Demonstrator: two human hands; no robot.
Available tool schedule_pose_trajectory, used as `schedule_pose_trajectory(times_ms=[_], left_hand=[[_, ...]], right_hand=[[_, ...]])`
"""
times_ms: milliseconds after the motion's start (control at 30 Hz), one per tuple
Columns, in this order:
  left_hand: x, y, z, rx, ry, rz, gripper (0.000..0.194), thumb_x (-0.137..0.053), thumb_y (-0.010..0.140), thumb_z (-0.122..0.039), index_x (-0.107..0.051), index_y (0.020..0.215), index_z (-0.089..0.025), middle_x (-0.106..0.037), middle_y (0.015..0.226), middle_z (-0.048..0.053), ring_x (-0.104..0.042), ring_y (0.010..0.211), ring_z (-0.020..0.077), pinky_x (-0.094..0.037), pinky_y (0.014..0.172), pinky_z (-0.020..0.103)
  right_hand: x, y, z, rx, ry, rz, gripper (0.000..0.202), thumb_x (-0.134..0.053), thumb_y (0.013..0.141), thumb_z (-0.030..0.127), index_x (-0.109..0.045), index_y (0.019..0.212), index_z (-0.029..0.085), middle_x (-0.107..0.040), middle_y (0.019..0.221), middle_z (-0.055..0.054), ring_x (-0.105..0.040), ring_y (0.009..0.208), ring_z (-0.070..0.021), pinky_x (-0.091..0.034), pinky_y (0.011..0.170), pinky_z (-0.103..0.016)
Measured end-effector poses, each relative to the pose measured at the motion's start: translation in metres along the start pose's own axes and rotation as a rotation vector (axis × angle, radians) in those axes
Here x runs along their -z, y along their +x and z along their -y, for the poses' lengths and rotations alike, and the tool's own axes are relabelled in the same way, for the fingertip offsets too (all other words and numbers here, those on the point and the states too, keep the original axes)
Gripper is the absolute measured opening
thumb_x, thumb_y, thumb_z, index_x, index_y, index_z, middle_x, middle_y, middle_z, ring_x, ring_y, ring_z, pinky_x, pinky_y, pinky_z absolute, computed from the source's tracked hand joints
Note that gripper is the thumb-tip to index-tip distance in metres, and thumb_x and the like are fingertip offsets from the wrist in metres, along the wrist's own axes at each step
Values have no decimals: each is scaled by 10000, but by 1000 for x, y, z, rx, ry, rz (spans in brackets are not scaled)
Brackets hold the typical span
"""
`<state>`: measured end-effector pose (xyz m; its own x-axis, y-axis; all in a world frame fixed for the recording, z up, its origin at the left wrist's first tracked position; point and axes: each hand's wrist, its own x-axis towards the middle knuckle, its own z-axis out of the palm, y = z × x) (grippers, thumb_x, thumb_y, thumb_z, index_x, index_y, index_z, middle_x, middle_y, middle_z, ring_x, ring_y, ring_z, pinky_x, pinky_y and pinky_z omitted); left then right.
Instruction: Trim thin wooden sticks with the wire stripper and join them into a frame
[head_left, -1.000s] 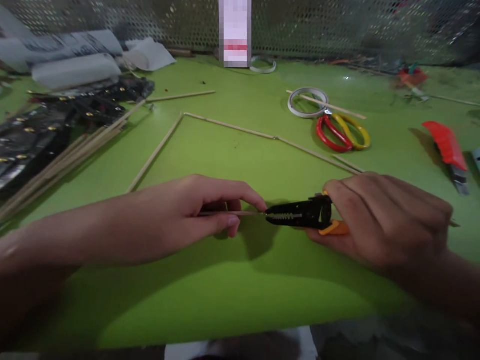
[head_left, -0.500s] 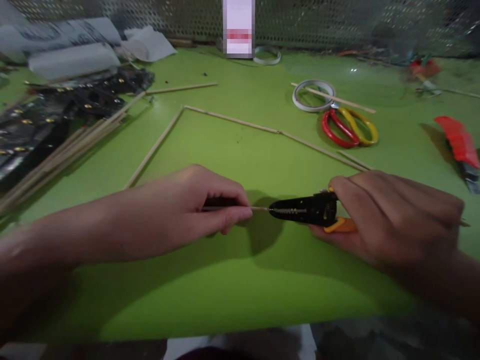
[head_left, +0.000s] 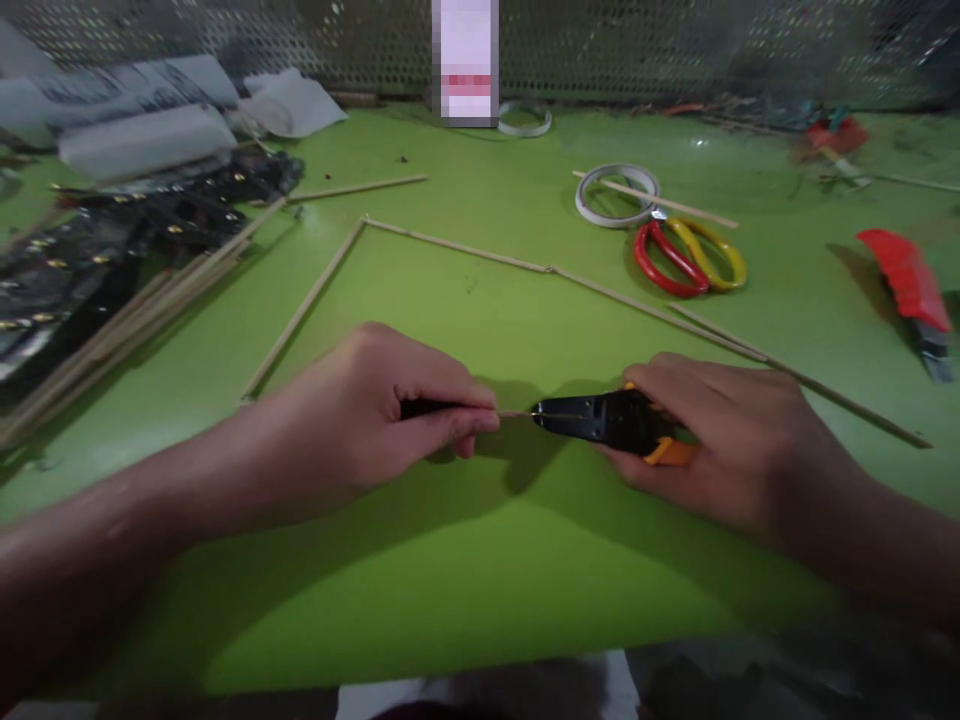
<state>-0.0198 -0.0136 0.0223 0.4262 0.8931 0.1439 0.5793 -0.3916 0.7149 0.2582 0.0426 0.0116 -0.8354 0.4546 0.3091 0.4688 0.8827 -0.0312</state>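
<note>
Between thumb and fingers, my left hand (head_left: 409, 400) pinches a thin wooden stick (head_left: 514, 413), whose tip points right. My right hand (head_left: 720, 440) is wrapped round the orange handles of black wire strippers (head_left: 592, 418). The jaws' tip meets the end of the stick; what exactly lies between them is too small to tell. Behind my hands, joined thin sticks (head_left: 465, 247) form an angled line on the green table (head_left: 450, 580), running behind my right hand toward the right. The part of the pinched stick inside my left hand is hidden.
Scissors (head_left: 675, 265) with red and yellow handles lie behind my right hand, against a roll of tape (head_left: 592, 208). A red utility knife (head_left: 904, 280) lies far right. On the left are a bundle of sticks (head_left: 127, 330), black studded material (head_left: 112, 240) and white rolls (head_left: 146, 140).
The wire strippers have turned in my right hand, and their jaws look more closed. My right hand has moved slightly left, uncovering more of the long stick behind it. My left hand keeps its pinch.
</note>
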Motion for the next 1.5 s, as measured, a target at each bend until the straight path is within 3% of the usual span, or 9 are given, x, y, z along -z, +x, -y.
schedule_pose_trajectory(times_ms=[200, 833, 1100, 1500], left_hand=[[1, 1, -8, -87, -22, -79, 170, -624, 868, -124, -735, 752, -181, -732, 681, -22, -624, 535, 60, -451, 502, 124], [4, 0, -9, -118, -63, -1, 163, -594, 910, -164, -732, 824, -167, -745, 766, 10, -656, 618, 75, -474, 567, 129], [3, -1, -10, -118, -27, -40, 175, -607, 896, -165, -730, 777, -203, -740, 731, 5, -655, 583, 101, -481, 527, 171], [-2, -7, -22, -199, 380, -113, 215, -525, 930, -165, -660, 765, -196, -671, 650, -2, -582, 534, 111, -430, 539, 245]], right_hand=[[3, 2, 2, -77, 147, -19, 170, -556, 896, 362, -529, 852, 201, -563, 702, -8, -493, 582, -141, -341, 544, -279], [0, 0, 1, -2, 117, -99, 148, -591, 868, 322, -517, 832, 199, -598, 722, -19, -503, 568, -122, -375, 537, -249], [5, 0, 3, -55, 112, -9, 130, -565, 871, 340, -520, 856, 220, -608, 731, -27, -531, 598, -160, -395, 561, -283], [-4, -1, -1, -42, 20, 15, 324, -481, 933, 482, -539, 823, 184, -558, 690, -20, -485, 558, -146, -296, 520, -285]])
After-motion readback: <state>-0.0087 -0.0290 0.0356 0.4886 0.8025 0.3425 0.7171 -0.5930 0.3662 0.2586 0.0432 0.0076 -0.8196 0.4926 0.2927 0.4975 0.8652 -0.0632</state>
